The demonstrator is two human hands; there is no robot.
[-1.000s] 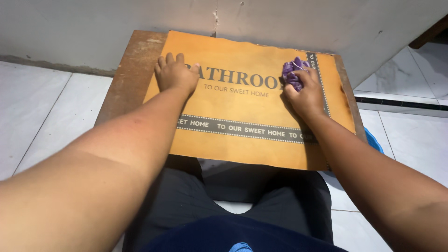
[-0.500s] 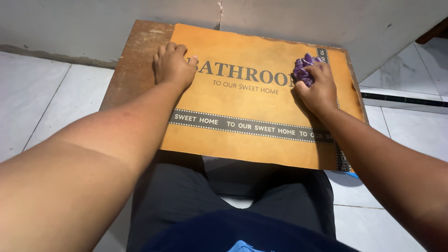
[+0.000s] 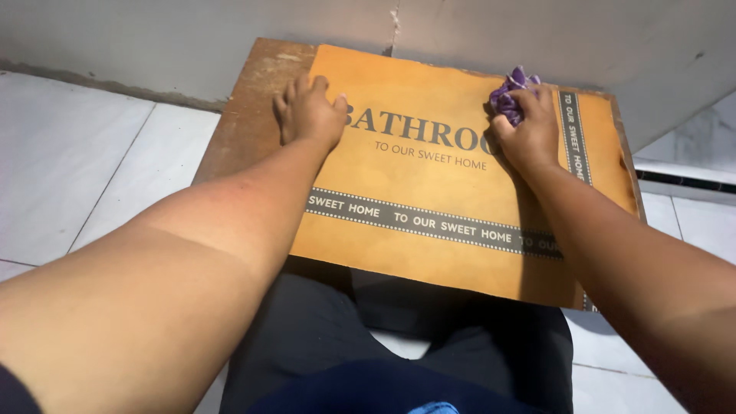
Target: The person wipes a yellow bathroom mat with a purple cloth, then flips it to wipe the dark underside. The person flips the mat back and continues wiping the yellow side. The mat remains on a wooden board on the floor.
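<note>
**Two hands on an orange mat, a purple cloth balled in the right**

The right hand (image 3: 529, 134) is clenched around a crumpled purple cloth (image 3: 509, 93), the wad pushed down onto the far right part of an orange mat (image 3: 429, 172); tufts of the cloth stick out above the knuckles, near the mat's far edge. The left hand (image 3: 309, 115) lies flat and open, palm down, fingers together and pointing away from the person, pressing on the mat's far left corner where it meets the bare board; the two hands are well apart, with the large dark lettering between them.

The mat is rectangular, with dark printed words across its middle and a grey band with pale dotted edges running along its near side and up its right side; it lies on a worn brown wooden board (image 3: 249, 107), which shows as a scuffed strip to the left of the mat and a thin sliver on the right; the mat's near edge hangs over the person's lap, above dark trousers (image 3: 322, 337).

The board's far edge sits against a grey plastered wall (image 3: 192, 34) with a vertical crack above the mat; the wall's foot is rough and stained where it meets the floor. The floor (image 3: 69, 169) is laid in large white tiles with thin grey joints, visible on both sides of the board.
</note>
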